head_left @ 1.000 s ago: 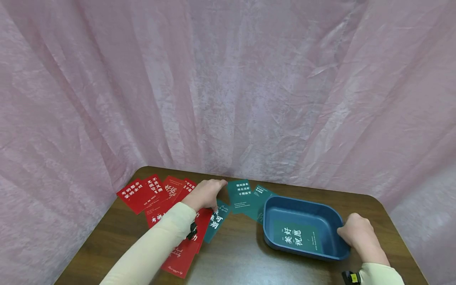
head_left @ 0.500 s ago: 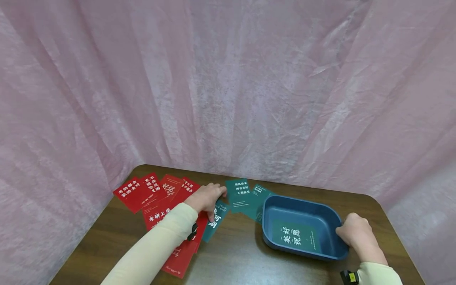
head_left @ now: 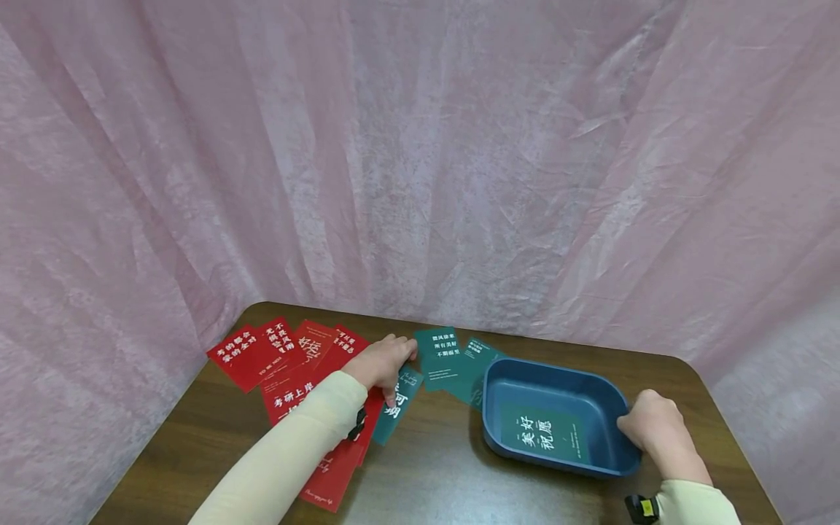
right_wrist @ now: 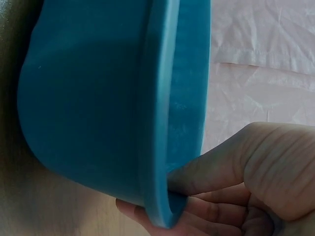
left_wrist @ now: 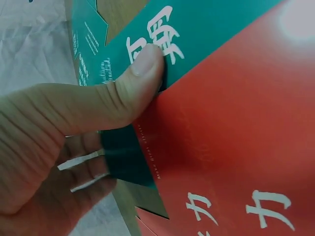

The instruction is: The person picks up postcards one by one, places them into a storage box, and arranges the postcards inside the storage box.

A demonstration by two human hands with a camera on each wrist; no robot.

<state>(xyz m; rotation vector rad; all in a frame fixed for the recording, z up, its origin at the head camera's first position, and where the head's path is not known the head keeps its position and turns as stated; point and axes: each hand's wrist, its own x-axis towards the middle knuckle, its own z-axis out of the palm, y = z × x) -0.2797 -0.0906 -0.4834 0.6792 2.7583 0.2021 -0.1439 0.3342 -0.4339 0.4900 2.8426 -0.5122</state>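
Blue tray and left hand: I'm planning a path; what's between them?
The head view shows two green cards and bare table between the left hand, touching a third green card, and the tray.

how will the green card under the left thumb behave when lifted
The green card looks thin, so it is probably light and may bend slightly. A red card overlaps it, so that one might shift too. Being flat, it likely won't roll.

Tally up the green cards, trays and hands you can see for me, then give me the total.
Green cards: 4 showing, one of them inside the tray
Blue tray: 1
Left hand and right hand: 2
Total: 7
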